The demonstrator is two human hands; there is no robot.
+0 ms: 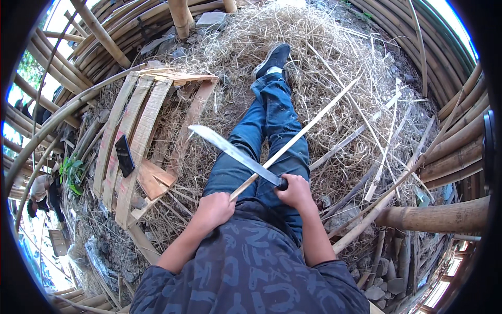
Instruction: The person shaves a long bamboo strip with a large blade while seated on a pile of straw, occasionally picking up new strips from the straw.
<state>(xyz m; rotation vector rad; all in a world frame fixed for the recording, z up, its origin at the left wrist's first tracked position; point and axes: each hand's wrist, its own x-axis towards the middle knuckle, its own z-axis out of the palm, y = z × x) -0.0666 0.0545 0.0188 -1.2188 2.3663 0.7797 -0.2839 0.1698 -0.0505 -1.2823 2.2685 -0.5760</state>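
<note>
The left hand (215,210) has its fingers wrapped round the near end of a pale bamboo strip (306,130), just in front of the waist, while the right hand (295,191) has its fingers folded round the dark handle of a machete (226,148). From the left fingers the strip's long axis runs forward and to the right, across the thighs of the blue jeans (222,180) and on out over the dry straw (321,52). The machete's blade points the other way, forward and to the left from the right fist, its tip out beyond the left thigh, so blade and strip cross in an X. That crossing lies ahead of and between the two hands, nearer the right one, with most of the strip's length beyond it; whether the metal presses on the bamboo, or merely passes close by, I cannot tell. To the left, well apart from both hands, a slatted wooden crate (150,120) sits in the straw with a black smartphone (124,156) on its slats, and a thick bamboo pole (434,214) juts in from the right
</note>
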